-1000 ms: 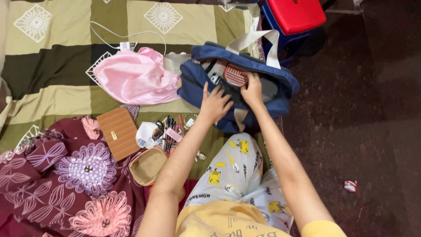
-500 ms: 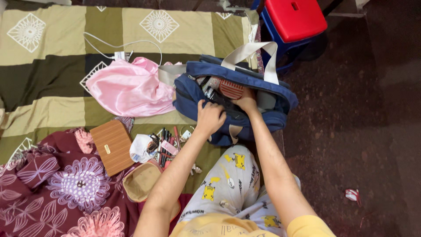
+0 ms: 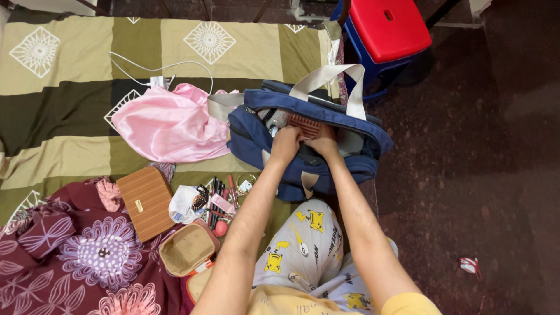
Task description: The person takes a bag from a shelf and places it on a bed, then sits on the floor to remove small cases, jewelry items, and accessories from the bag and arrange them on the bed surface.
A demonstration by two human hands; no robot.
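Both hands' grip hidden inside open blue bag [image 3: 256,137], left hand [image 3: 286,144], right hand [image 3: 324,143], empty tan pouch [image 3: 188,249]

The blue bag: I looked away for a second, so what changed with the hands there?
Both hands, left hand and right hand, pushed from the rim deeper into the blue bag, beside a striped pouch. The pink cloth, brown wallet and cosmetics stayed put.

We cannot see the fingertips of our left hand [image 3: 286,144] or right hand [image 3: 324,142]; they are buried in the blue bag [image 3: 256,137] at centre frame. The red stool [image 3: 389,28] is cut by the top edge. The small cosmetics [image 3: 219,195] at lower centre are too small to identify.
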